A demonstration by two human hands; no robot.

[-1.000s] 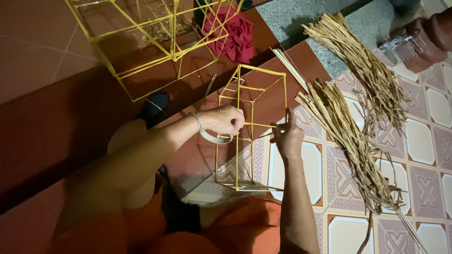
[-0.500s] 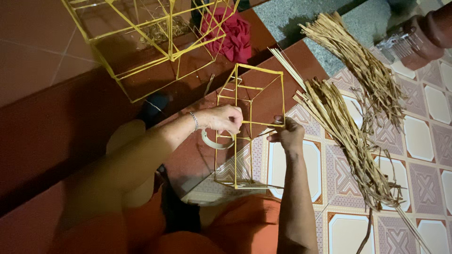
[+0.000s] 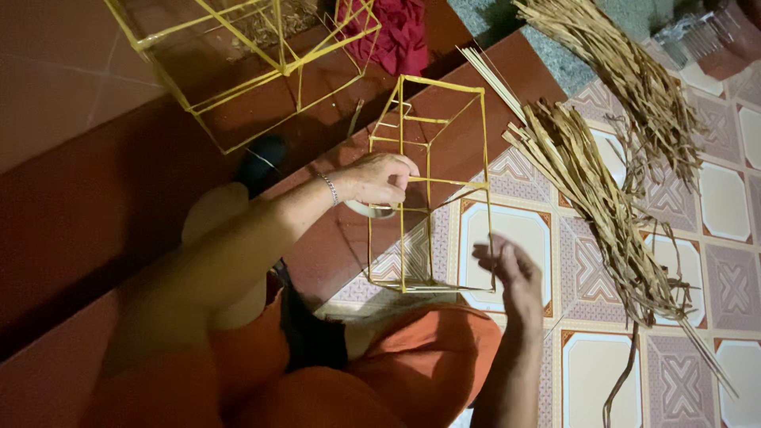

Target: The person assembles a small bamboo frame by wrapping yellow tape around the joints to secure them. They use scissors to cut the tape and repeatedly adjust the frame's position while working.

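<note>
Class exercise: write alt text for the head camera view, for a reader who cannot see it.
A person's left hand grips a yellow stick frame with a tape roll on a tiled floor, the open right hand beside it. Dried straw bundles lie nearby.

Patterned tile floor (image 3: 729,198) under straw bundles (image 3: 602,198), yellow stick frame (image 3: 428,182).

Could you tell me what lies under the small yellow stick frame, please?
Under the yellow frame, patterned floor tiles and red floor show through; the left hand covers part.
</note>
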